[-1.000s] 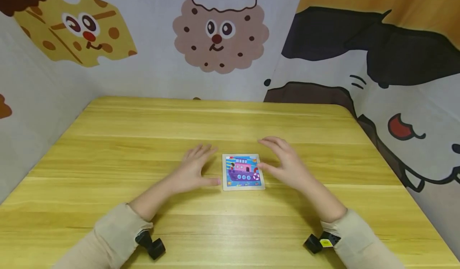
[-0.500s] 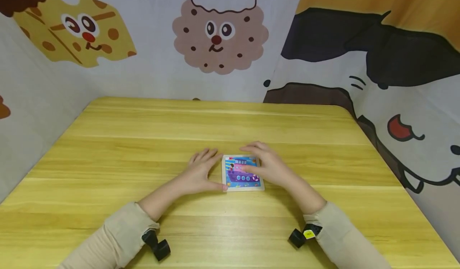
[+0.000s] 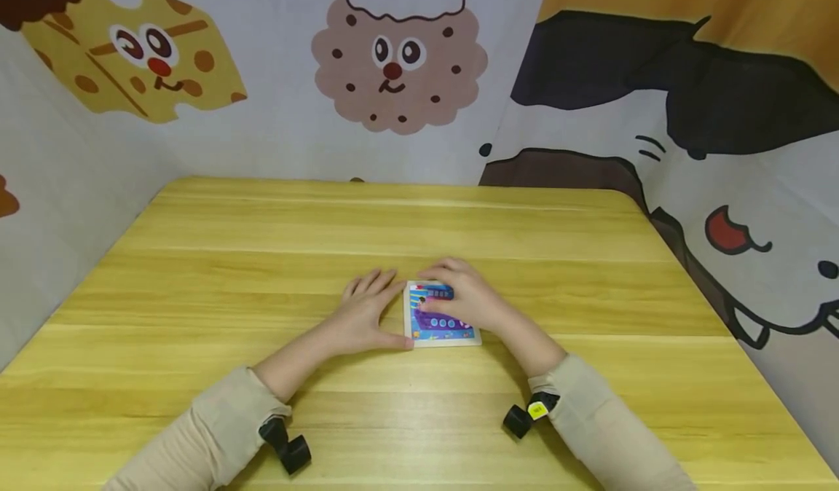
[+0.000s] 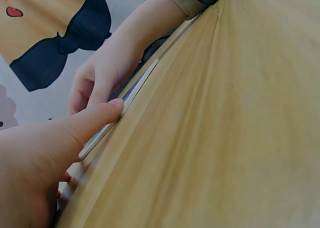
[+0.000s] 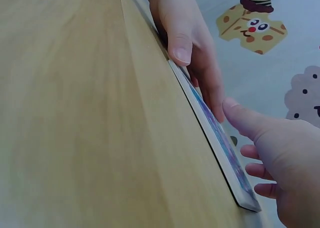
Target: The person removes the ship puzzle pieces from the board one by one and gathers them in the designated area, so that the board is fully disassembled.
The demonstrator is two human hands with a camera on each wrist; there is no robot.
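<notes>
A flat square board (image 3: 440,335) with a pale border and a picture of a purple and pink boat lies on the wooden table (image 3: 367,418). My left hand (image 3: 363,320) is at its left side, fingers spread, the thumb touching the near left corner. Over the right part of the board is my right hand (image 3: 468,298), its thumb stretched across the boat and its fingers toward the far edge. That hand hides the board's upper right. In the right wrist view the right thumb (image 5: 245,119) appears raised above the picture; contact there is unclear.
A cloth backdrop (image 3: 275,141) printed with cartoon cheese, a biscuit and an animal face stands behind and beside the table. Black cameras sit at both wrists, the left camera (image 3: 288,447) and the right camera (image 3: 524,417) near the table surface.
My right hand has moved left from beside the board to over its right part. My left hand has shifted slightly right, bringing its thumb to the near corner. The board has barely moved.
</notes>
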